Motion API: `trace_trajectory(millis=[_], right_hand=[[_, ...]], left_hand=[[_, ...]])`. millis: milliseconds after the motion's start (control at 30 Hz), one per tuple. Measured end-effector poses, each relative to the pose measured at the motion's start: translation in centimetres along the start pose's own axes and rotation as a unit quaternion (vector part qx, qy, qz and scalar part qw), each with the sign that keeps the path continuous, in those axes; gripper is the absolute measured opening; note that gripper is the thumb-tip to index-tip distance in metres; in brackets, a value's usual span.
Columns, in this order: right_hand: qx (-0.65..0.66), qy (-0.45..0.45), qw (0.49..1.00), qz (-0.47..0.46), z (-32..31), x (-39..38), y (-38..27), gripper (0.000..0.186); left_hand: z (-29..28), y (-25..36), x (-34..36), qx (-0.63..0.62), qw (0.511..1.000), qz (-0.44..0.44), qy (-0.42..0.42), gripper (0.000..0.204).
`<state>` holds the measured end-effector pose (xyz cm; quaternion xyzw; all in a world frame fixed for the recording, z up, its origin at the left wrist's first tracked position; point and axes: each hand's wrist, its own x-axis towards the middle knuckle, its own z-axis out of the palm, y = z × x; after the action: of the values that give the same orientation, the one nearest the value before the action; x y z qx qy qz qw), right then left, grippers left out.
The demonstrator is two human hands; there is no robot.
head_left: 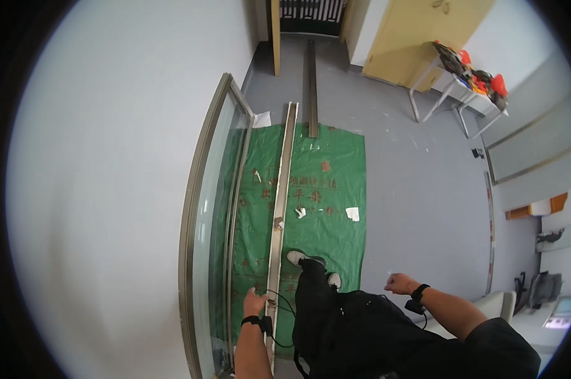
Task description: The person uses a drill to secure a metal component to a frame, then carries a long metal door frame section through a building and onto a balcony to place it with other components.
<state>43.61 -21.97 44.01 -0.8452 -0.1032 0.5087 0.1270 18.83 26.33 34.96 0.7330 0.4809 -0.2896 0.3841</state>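
My left hand hovers beside the near part of a long, narrow, white-edged channel strip, its fingers partly apart and nothing visible in them. I cannot tell whether the fingertips touch the strip. The strip lies lengthwise on a green floor sheet, with a tan inner face and a dark patch partway along. Out to the right, my right hand is held over the grey floor with its fingers curled together. Whatever it may pinch is too small to make out. Both wrists wear black bands with small boxes and cables.
A framed glass panel leans along the left wall. Beyond the sheet's far edge runs a dark metal profile. White scraps lie on the sheet. At the far right stands a table heaped with bags and orange items.
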Motion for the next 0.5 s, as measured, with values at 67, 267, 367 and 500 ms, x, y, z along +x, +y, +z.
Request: trace_trajectory(millis=[67, 267, 367, 500], right_hand=[[-0.051, -0.009, 0.998, -0.032, -2.4, 2.2, -1.4, 0.044], [-0.127, 0.003, 0.991, 0.036, -11.2, 9.1, -11.0, 0.086], [-0.173, -0.043, 0.984, -0.011, -12.6, 14.2, -14.1, 0.091], [-0.204, -0.074, 0.973, -0.074, -14.1, 23.5, -15.8, 0.085]], left_hand=[[0.6, -0.1, 4.5, -0.035, 0.999, -0.010, -0.026, 0.082], [-1.1, 8.6, 14.7, 0.024, 0.999, 0.017, -0.030, 0.080], [-1.3, 12.0, 19.8, 0.083, 0.995, 0.024, -0.044, 0.085], [4.0, 12.7, 30.3, 0.115, 0.993, -0.021, 0.004, 0.098]])
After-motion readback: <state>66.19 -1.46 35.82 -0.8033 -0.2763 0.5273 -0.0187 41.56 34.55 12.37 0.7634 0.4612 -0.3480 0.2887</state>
